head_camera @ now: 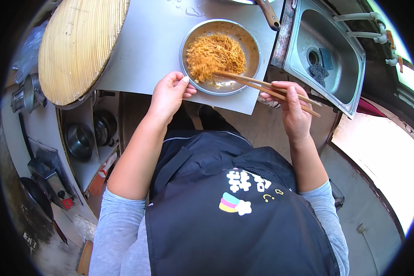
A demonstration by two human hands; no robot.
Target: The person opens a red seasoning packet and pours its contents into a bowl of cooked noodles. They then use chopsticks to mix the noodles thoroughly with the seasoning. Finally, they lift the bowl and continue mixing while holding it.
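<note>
A round metal bowl [253, 62] holding brown, sauced noodles [224, 53] stands close to the front edge of the worktop. My left hand [172, 89] pinches the bowl's near-left rim between thumb and fingers. In my right hand [295, 107] is a pair of wooden chopsticks [252, 81], slanting in over the bowl's right rim. Their tips are in the noodles at the lower left, where a clump looks blurred. Sauce specks and a few short noodle bits stick to the bowl's inner wall.
Right of the worktop [145, 62] is a steel sink [345, 76] with a scouring pad [319, 73]. A wooden handle [269, 15] juts over the far right corner. A round, ridged board [79, 48] stands at left, above shelved pots [79, 141]. Water drops [194, 12] lie at the back.
</note>
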